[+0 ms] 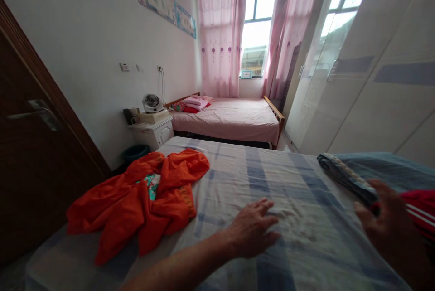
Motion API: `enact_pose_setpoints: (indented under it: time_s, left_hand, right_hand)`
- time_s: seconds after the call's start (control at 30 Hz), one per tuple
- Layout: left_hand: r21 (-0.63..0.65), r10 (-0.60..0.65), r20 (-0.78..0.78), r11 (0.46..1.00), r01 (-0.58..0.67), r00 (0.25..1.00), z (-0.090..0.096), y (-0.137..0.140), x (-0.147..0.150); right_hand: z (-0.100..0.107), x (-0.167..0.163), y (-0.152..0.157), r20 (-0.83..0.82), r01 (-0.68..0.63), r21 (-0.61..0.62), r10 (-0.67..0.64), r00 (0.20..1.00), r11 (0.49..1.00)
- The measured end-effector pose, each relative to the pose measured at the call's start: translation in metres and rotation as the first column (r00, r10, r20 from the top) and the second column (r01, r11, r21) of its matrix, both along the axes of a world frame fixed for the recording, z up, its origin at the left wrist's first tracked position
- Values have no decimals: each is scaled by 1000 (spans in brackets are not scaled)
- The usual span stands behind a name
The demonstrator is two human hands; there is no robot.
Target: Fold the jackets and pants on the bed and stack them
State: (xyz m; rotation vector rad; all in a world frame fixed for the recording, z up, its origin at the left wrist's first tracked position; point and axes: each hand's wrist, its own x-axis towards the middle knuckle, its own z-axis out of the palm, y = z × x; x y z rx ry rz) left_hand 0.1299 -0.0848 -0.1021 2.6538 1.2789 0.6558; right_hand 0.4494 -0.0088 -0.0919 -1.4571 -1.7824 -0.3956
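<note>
My left hand [250, 230] is over the blue-and-white checked bed sheet [231, 177], fingers apart and holding nothing; whether it touches the cloth I cannot tell. At the right, my right hand [384, 218] is raised, thumb and fingers spread, slightly blurred. It is nearest to a folded blue denim garment [380, 168] and a red garment with white stripes [421, 205], partly hidden behind the hand. To the left on the bed lies a crumpled orange garment [136, 205], with a green-and-white patterned patch showing in its folds.
Beyond this bed stands another bed [231, 118] with a pink sheet and pillows. A white nightstand [156, 132] carries a small fan [152, 103], with a dark bin [135, 152] beside it. White wardrobes [356, 100] line the right; a brown door [37, 159] is at the left.
</note>
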Motion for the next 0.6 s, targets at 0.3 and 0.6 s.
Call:
enact_pose_setpoints:
  time_s: [0.3,0.6]
  left_hand:
    - [-17,844,-119,524,-851,523,47,-9,-204]
    - [-232,863,220,500,-835,455,44,3,-224]
  right_hand:
    - [-91,-34,17,75,-116,-262,140,987,958]
    - [-88,-32,16,77,-72,-328,102,992,942]
